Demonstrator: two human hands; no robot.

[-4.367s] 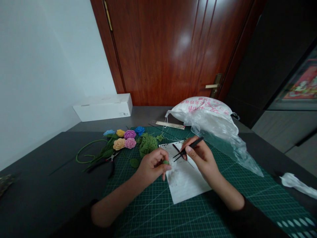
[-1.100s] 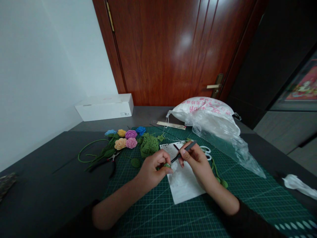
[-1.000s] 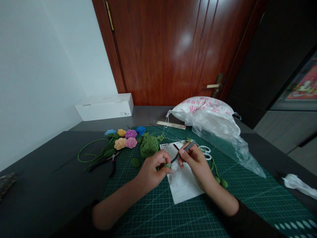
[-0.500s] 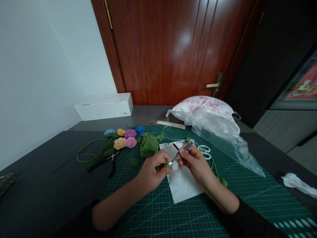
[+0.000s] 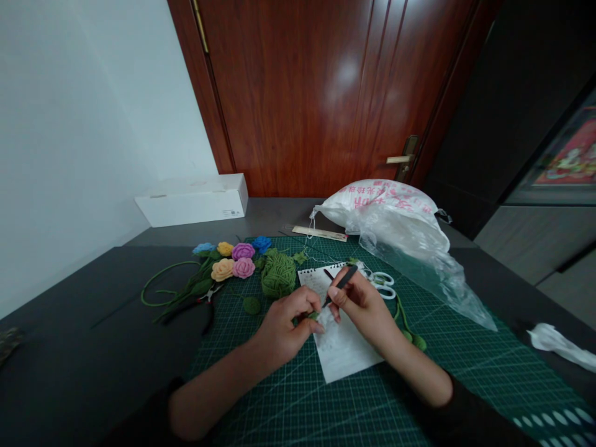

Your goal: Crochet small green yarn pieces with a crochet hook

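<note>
My left hand pinches a small green crocheted piece between thumb and fingers; most of it is hidden. Dark tweezers are held by my right hand like a pen, their tip pointing down at the green piece. White fluffy stuffing lies between the two hands, over a sheet of notebook paper. The end of a black stick-like thing shows on the paper by my right fingers. To the left of my hands sit a ball of green yarn and a green crocheted leaf.
Crocheted flowers with green stems and black-handled pliers lie at the left. White-handled scissors and green crocheted pieces are right of the paper. Behind stand a plastic bag of stuffing and a white box. A green cutting mat lies beneath.
The tweezers have turned slightly more upright, and their tip has shifted a little at the green piece. My left hand keeps its hold. The view has shifted slightly.
</note>
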